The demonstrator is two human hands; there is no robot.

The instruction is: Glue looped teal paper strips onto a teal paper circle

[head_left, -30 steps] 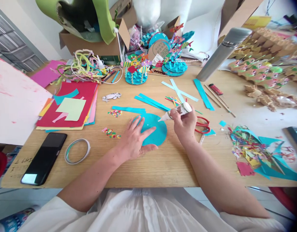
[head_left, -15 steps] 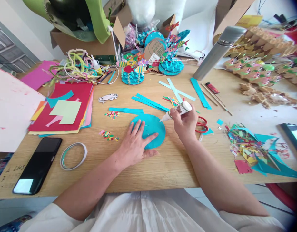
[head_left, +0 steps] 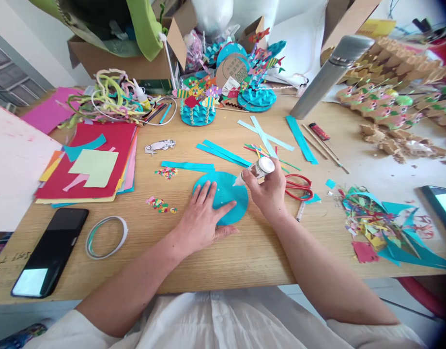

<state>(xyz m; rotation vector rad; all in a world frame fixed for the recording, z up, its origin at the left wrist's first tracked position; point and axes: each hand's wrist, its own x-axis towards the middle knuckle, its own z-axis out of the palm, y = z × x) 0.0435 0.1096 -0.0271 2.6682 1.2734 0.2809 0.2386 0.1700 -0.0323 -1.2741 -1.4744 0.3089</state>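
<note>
A blue paper disc [head_left: 238,206] lies on the wooden table, with small whitish dots on its surface. My left hand [head_left: 205,213] rests flat on its left part, fingers spread. A white glue bottle [head_left: 259,169] is gripped in my right hand [head_left: 269,190], tilted so its nozzle points down at the disc's upper right. Whether the tip touches the paper I cannot tell. Behind the disc are blue paper strips [head_left: 223,154]. Red-handled scissors [head_left: 299,188] lie just right of my right hand. Small coloured paper bits [head_left: 161,204] sit left of the disc.
A phone [head_left: 50,252] and a tape roll [head_left: 106,237] lie at the left, below stacked coloured paper [head_left: 88,179]. Finished blue paper crafts [head_left: 197,114] stand at the back beside a grey flask [head_left: 330,77]. Paper scraps [head_left: 378,218] are heaped at the right.
My right hand has moved left with the glue bottle, bringing its nozzle further over the disc. More of the scissors now shows. My left hand stays on the disc.
</note>
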